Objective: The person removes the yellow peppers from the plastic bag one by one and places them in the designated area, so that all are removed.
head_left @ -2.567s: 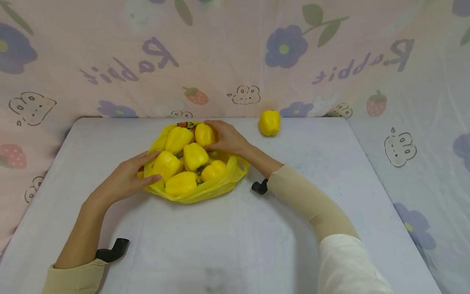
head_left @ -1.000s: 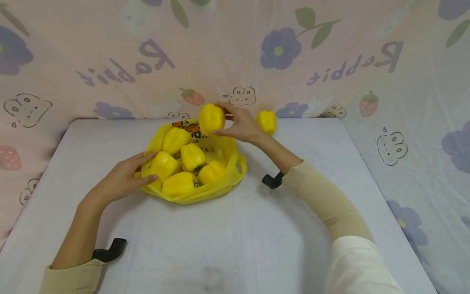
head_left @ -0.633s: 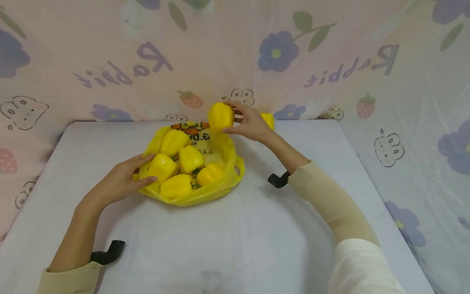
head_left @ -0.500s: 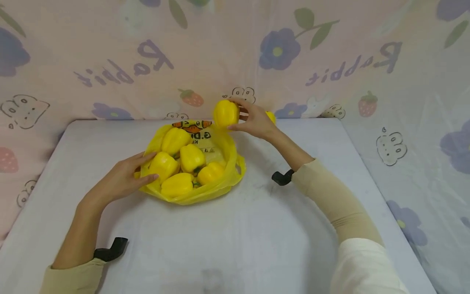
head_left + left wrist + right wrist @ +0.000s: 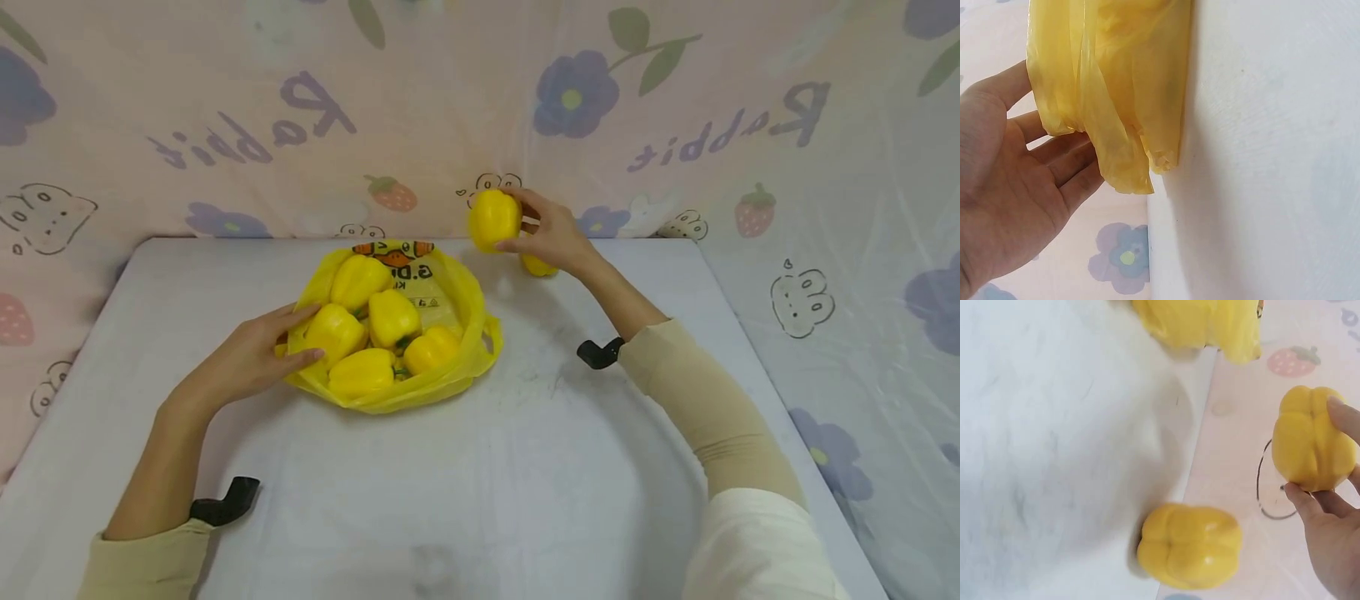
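Observation:
In the head view, my right hand grips a yellow bell pepper between thumb and fingers, raised above the table's back edge. Below and behind that hand, a second yellow bell pepper is partly hidden; the right wrist view shows this pepper whole on the table. My left hand holds the left side of a yellow plastic bag, thumb and fingers spread around its edge. Several yellow bell peppers lie inside the opened bag, whose inner wall bears a printed cartoon.
A white-covered table carries everything. Behind it hangs a pale curtain with flowers, rabbits and strawberries. Black curved pieces stick out at both wrists.
My right hand has lifted one bell pepper out of the bag and carried it up and to the right, towards the pepper on the table. The left hand has stayed at the bag.

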`<state>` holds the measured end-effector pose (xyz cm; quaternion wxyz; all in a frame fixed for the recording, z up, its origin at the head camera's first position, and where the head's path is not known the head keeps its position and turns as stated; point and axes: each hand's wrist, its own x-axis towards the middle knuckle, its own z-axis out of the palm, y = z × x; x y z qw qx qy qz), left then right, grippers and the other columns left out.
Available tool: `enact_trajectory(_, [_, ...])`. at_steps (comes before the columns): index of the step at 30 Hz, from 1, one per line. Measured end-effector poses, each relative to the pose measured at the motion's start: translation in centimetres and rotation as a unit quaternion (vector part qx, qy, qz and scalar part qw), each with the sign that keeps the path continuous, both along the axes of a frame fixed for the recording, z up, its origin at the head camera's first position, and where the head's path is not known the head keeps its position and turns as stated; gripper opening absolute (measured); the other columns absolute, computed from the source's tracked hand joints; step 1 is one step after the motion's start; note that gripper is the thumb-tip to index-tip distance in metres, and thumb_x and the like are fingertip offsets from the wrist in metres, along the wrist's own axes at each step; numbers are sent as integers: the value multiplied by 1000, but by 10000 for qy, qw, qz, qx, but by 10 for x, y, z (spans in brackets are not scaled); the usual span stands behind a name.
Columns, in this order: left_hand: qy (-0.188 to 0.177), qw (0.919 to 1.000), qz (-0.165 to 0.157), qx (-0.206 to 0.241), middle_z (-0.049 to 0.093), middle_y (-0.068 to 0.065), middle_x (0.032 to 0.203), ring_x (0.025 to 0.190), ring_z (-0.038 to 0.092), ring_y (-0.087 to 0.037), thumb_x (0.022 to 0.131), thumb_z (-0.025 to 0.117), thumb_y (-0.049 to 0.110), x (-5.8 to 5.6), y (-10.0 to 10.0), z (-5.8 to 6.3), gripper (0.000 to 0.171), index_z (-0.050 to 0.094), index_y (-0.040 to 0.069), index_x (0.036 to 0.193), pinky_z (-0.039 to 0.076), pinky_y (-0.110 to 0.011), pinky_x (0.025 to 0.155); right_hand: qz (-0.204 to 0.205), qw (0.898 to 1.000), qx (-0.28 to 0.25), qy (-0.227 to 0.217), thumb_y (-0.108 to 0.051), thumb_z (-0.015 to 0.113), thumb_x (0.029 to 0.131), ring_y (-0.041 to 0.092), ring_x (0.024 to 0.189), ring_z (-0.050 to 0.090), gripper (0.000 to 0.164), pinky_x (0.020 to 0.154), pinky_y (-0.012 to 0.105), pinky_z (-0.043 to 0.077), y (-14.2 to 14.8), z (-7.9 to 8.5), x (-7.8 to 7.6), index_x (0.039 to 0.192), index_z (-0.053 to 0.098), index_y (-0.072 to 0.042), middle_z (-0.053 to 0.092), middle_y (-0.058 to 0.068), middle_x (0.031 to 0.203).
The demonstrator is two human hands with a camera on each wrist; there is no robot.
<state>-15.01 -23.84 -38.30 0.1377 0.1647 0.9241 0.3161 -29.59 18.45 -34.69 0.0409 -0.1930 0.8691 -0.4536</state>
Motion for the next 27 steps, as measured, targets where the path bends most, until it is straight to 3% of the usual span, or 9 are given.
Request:
enact_trajectory(11, [21,10000,16,17,27,-26,158,145,23,-47,96,63,46,-1,3,1,82,28,1,155,22,-64,114,-120,9995,35,-300,-7,80,84,34,138,43,80,112,44,39,17,21,12,153,38,-8,38,13,155])
enact_trajectory(19, [85,9999,22,49,27,-27,158,145,23,-47,96,64,43,-2,2,-2,81,28,0,155,22,-63,114,-430,9986,214,-214,-20,82,84,25,136,45,81,112,38,40,48,4,-9,153,40,-24,41,1,153])
enact_trajectory(27, [113,9999,22,40,28,-26,158,145,24,-46,96,65,42,-3,3,-2,81,29,0,155,22,-62,115,-525,9985,88,-160,-17,81,85,23,135,45,82,111,34,40,68,-2,-11,154,37,-24,39,-1,154])
